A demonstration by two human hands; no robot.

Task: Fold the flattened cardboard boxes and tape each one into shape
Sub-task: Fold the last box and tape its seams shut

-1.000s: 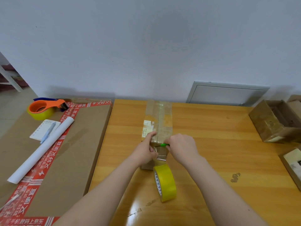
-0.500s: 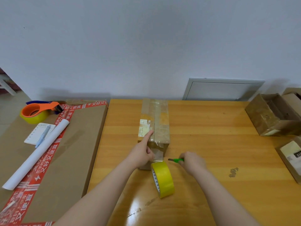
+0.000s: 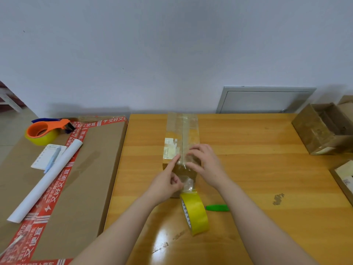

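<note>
At the middle of the table (image 3: 248, 169), a taped cardboard box (image 3: 181, 131), long axis from 12 to 6 o'clock. Spread wide and flat on its top near the 6 o'clock end, the right hand (image 3: 206, 161), fingers straight, gripping nothing. Just beside, at 7 o'clock, the left hand (image 3: 166, 186) — index finger (image 3: 174, 161) straight, tip pressed on the top, other fingers curled at the near face; pinching tape there or not, cannot tell. Upright on its edge at the box's 6 o'clock, touching it, a yellow tape roll (image 3: 196, 215). Flat at the roll's 3 o'clock, just beside, a green cutter (image 3: 217, 207). Well apart at 9 o'clock, an orange tape dispenser (image 3: 44, 131) on a big flat carton (image 3: 86, 178).
</note>
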